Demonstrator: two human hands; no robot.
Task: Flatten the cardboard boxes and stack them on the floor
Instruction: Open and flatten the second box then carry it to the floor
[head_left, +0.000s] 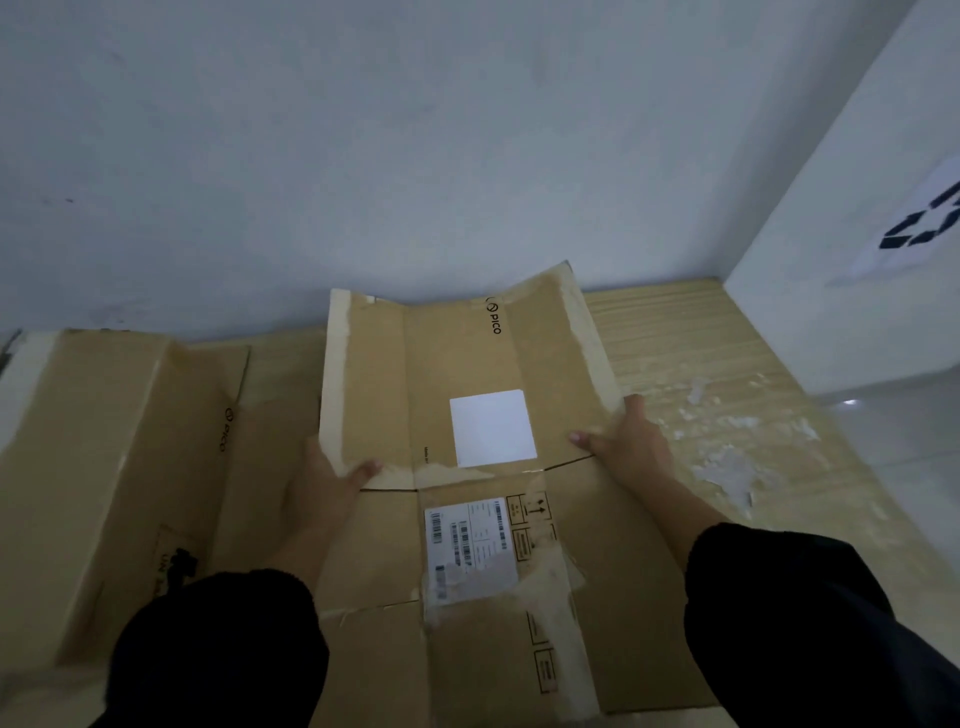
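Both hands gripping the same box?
Yes: left hand and right hand grip opposite side edges of the flattened PICO cardboard box.

- You face a plain white wall (363, 156).
- To your right, a printed paper sign (919, 223) sticks on a white panel (831, 260).
- Peeling wood-pattern flooring (727, 415).

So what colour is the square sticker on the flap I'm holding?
Plain white, blank, on the brown cardboard box; the square sticker shows in the head view.
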